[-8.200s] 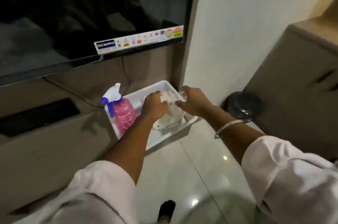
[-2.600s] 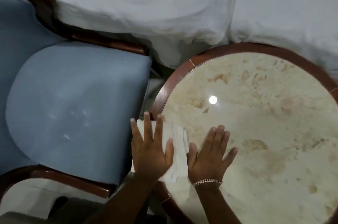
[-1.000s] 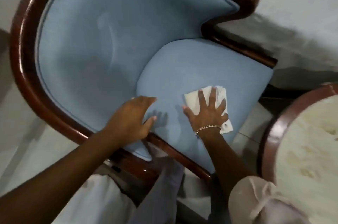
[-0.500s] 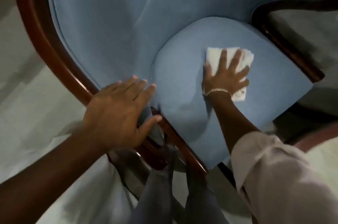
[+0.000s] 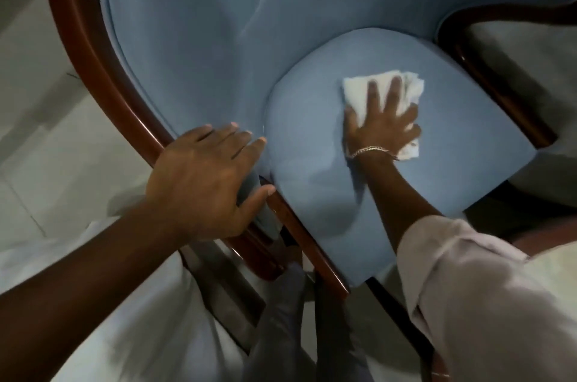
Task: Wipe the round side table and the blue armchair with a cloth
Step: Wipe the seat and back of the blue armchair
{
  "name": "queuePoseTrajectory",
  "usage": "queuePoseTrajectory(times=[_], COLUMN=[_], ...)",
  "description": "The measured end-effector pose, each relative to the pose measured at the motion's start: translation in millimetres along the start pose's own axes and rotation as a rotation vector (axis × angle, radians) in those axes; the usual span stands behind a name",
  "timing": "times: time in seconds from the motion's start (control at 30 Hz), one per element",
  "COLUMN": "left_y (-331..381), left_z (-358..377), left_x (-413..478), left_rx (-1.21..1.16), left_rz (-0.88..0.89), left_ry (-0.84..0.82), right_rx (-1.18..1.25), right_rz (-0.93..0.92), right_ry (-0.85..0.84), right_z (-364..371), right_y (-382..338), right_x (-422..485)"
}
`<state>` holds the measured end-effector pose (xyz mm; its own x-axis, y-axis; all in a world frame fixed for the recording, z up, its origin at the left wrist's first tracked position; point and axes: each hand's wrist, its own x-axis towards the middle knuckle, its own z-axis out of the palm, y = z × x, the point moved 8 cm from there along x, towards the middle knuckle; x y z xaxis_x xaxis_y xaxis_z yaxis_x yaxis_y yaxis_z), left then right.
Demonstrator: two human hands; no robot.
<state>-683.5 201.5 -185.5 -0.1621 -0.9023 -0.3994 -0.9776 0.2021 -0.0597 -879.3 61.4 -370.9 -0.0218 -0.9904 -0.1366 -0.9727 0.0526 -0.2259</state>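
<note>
Nearest the viewer, two dark trouser legs (image 5: pixel 299 328) stand on the pale tiled floor (image 5: pixel 46 144), just beside the front corner of the chair. A loose pale sleeve (image 5: pixel 487 294) covers the right upper arm at lower right; the left forearm enters bare from the lower left.

The left hand (image 5: pixel 203 181) rests palm down on the blue armchair (image 5: pixel 199 38) where the wooden frame (image 5: pixel 103 75) curves forward into the near arm. Its fingers (image 5: pixel 240 138) lie side by side and extended, the tips reaching onto the blue upholstery at the edge of the seat cushion (image 5: pixel 312 169); the thumb points toward the frame rail below the cushion. The hand grips nothing.

Farther in, the right hand (image 5: pixel 382 128) presses flat on a white cloth (image 5: pixel 356 91) lying on the seat cushion, toward the cushion's far side. Its fingers (image 5: pixel 373 94) are spread wide over the cloth, which is folded or bunched; its edges show beyond the fingertips and beside the wrist. A metal chain bracelet (image 5: pixel 371 150) circles the right wrist.

Beyond the hands, the curved blue backrest rises to the top of the view, bordered by the dark reddish-brown frame. The far arm of the frame (image 5: pixel 499 78) runs along the right side of the cushion. The round side table cannot be identified with certainty in this view.
</note>
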Motion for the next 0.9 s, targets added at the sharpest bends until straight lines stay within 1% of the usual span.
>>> queuePoseTrajectory(times=[0.07, 0.13, 0.17, 0.2, 0.23, 0.27, 0.3, 0.37, 0.4, 0.43, 0.47, 0.53, 0.57, 0.6, 0.63, 0.73, 0.83, 0.9], left_y=[1, 2, 0, -1, 1, 1, 0, -1, -1, 0, 2, 5, 4, 4, 4, 3, 6, 4], left_z=[0, -1, -3, -5, -7, -7, -5, -3, -2, -1, 0, -3, -4, -5, -5, -11, -17, -20], left_x=[0, 1, 0, -3, -1, 2, 0, -2, -2, 0, 0, -1, -3, -4, -4, -6, -12, -10], left_rx=[0.005, 0.013, 0.016, 0.016, 0.015, 0.022, 0.027, 0.022, 0.017, 0.015, 0.019, 0.001, -0.016, -0.029, -0.04, -0.094, -0.165, -0.122], left_rz=[0.0, 0.017, 0.021, 0.022, 0.031, 0.049, 0.05, 0.032, 0.021, 0.019, 0.028, 0.028, 0.018, 0.01, 0.005, -0.005, 0.079, 0.219], left_ry=[-0.003, 0.018, 0.041, 0.071, 0.109, 0.134, 0.146, 0.161, 0.16, 0.156, 0.15, 0.158, 0.156, 0.151, 0.143, 0.126, 0.11, 0.092], right_rx=[-0.091, -0.119, -0.122, -0.111, -0.108, -0.084, -0.073, -0.097, -0.086, -0.044, 0.024, 0.26, 0.379, 0.423, 0.411, 0.37, 0.6, 0.806], right_rz=[-0.347, -0.711, -0.84, -0.911, -0.905, -0.824, -0.711, -0.496, -0.353, -0.168, 0.081, 0.634, 0.839, 0.949, 0.942, 0.589, 0.432, 0.405], right_ry=[-0.026, 0.007, 0.001, -0.019, -0.042, -0.076, -0.073, -0.015, 0.012, 0.042, 0.085, 0.153, 0.139, 0.118, 0.081, -0.103, -0.288, -0.393], right_z=[19, 27, 32, 35, 36, 35, 31, 17, 9, 2, -1, 4, 9, 10, 10, 7, -1, -16], right_y=[-31, -22, -5, 19, 48, 75, 95, 117, 124, 130, 138, 145, 137, 122, 105, 62, 28, -5], right_x=[-42, -126, -169, -200, -209, -202, -189, -161, -150, -142, -144, -174, -191, -204, -210, -213, -185, -149])
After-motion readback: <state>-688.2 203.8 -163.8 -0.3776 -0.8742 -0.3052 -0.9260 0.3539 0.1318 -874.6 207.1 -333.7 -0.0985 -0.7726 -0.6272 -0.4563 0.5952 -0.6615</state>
